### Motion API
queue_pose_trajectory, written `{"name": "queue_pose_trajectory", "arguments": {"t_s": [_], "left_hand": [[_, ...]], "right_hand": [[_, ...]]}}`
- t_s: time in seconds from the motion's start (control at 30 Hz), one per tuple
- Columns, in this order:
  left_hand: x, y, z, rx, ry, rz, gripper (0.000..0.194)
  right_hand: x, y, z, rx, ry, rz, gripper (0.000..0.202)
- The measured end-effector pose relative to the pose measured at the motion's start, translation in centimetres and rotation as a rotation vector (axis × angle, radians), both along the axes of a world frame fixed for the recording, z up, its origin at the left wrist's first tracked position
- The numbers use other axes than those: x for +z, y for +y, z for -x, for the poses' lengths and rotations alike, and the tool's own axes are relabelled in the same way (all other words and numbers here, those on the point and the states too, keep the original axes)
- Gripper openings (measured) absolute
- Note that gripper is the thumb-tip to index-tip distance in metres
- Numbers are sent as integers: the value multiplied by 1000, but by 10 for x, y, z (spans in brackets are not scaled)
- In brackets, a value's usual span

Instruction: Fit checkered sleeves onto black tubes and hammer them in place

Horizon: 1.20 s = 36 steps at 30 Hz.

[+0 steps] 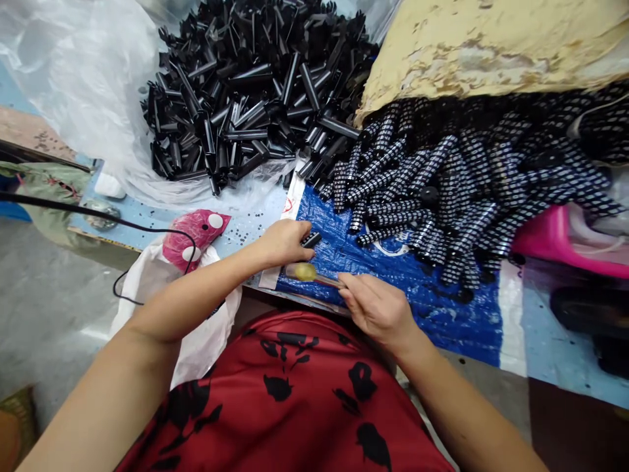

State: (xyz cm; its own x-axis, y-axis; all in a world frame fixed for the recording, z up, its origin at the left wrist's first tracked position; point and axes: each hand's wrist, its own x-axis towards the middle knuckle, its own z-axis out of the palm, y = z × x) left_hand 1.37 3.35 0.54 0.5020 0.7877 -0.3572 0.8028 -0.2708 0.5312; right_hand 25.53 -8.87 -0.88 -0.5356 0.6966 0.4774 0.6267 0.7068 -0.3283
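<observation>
My left hand [285, 244] is closed on a small black ribbed piece [311, 240] whose end sticks out past the thumb and fingers; the rest of it is hidden. In my right hand [378, 307] is a thin stick with a rounded yellow end [305, 272], pinched between thumb and fingers. That yellow end lies just below my left hand, over the edge of a blue plastic sheet [339, 255]. Beyond it to the right lies a pile of black tubes with white dashes [432, 190]. A heap of shiny plain black pieces [255, 98] fills the back middle.
Clear plastic film [98, 78] lies under and left of the black heap. A pink bag [196, 236] sits above a white bag [142, 288] at the table's left edge. A worn yellow cover [491, 46] and a pink container [555, 239] are at the right.
</observation>
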Motion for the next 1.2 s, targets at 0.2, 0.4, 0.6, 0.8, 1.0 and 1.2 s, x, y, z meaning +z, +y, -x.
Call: {"name": "queue_pose_trajectory", "arguments": {"t_s": [0.2,0.4,0.6,0.8,1.0,1.2], "left_hand": [[60,-16,102,-228,30,326,28],[56,5,88,-117,-53,60,35],[3,70,28,63,137,-418,40],[-11,54,47,157,378,-406,40],[0,11,80,294,274,-248,35],[-8,18,85,339,183,-172,29]], "right_hand": [[-10,-5,-47,-238,-87,-28,24],[-15,8,-33,-242,-137,52,20],[4,25,-43,-304,-151,-13,17],[24,67,-69,-382,-435,-205,26],[16,105,-73,-178,-570,-242,29],[21,105,-73,-133,-385,-310,38]]}}
